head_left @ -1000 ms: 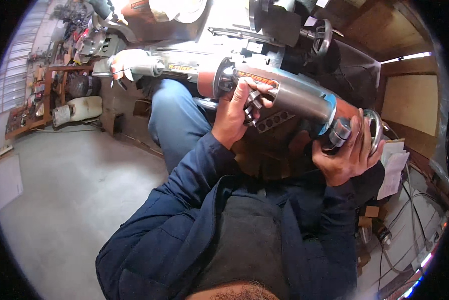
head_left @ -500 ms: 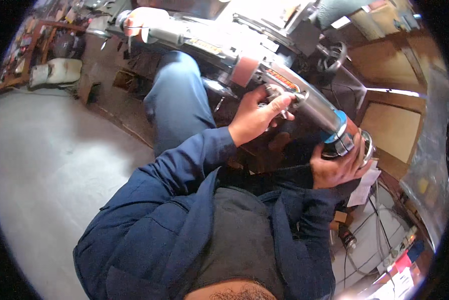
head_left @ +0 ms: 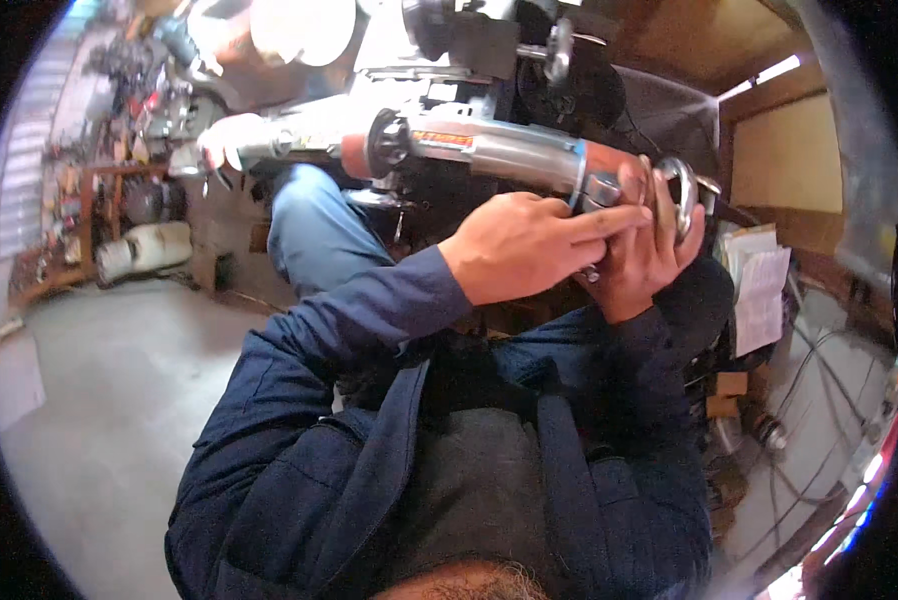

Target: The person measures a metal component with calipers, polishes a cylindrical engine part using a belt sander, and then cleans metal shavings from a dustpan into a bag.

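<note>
A long silver metal tube machine lies across the view in front of me. It has a red-orange end section, a thin blue band and a dark clamp-like block under that end. My right hand has its fingers curled up around the end section, beside a chrome ring-shaped handle. My left hand reaches across to the same end. Its fingers are closed by the block and overlap my right hand. A small metal tip shows below them; whatever they hold is mostly hidden.
Above the tube is a bright, overexposed machine body with a handwheel. Papers hang at the right, with cables and small boxes below. A cluttered rack and a pale container stand at the left. My knee is beneath the machine.
My left hand has moved from the middle of the tube to its right end, meeting my right hand. The view has shifted, and the tube now lies more level across it.
</note>
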